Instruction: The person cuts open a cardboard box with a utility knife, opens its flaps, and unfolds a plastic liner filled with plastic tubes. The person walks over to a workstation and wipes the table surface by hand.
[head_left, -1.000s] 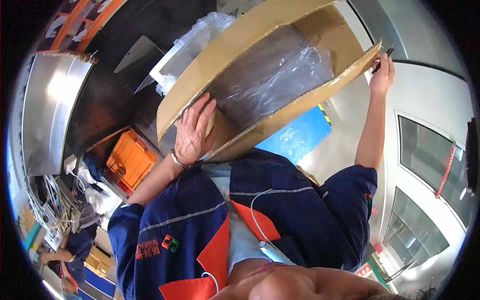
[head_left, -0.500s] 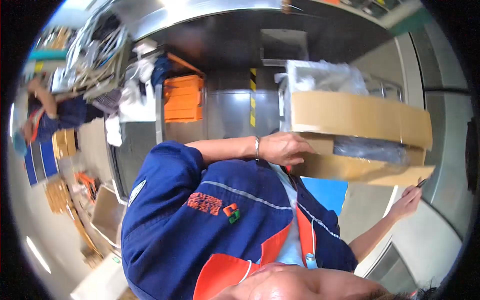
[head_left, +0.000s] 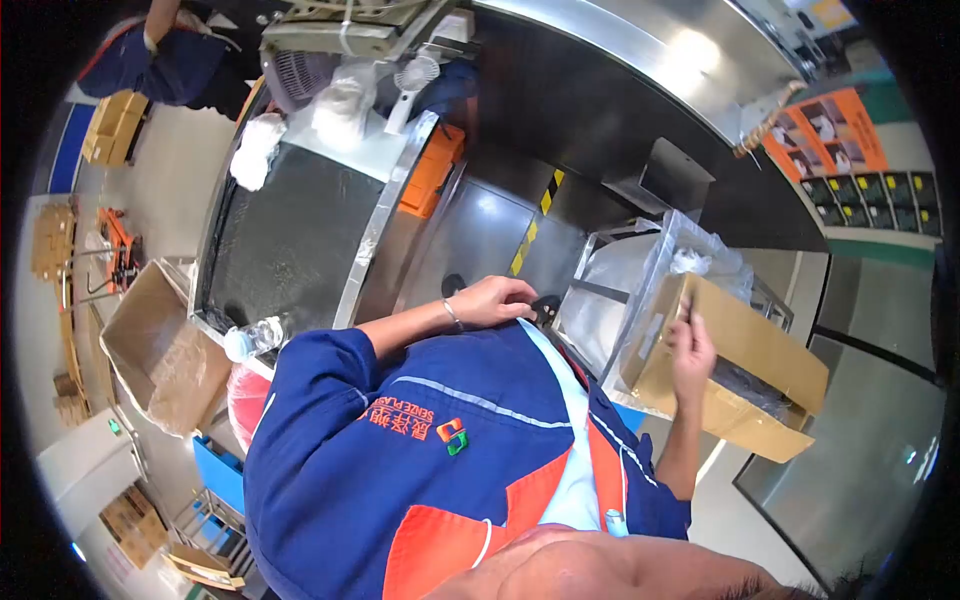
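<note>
Moved: I have drawn my left hand (head_left: 492, 302) off the carton (head_left: 770, 345), and my right hand (head_left: 692, 352) has gone from its far corner to its end nearer the left hand.
Table (head_left: 290, 230): dark top, metal rim, a clear bottle (head_left: 262, 336) on the near edge, a white fan (head_left: 408, 90) by the far right corner.
Carton: flaps spread, plastic film (head_left: 750, 385) inside, just beside the plastic-wrapped rack (head_left: 655, 285).
Right grip: I have it closed around a slim dark tool (head_left: 690, 303); contact with the carton I cannot tell.
Left grip: fingers loosely curled, partly open, holding nothing I can see, near the jacket (head_left: 440, 400).
Slim dark tool: blurred, its end projecting past the fingers.
</note>
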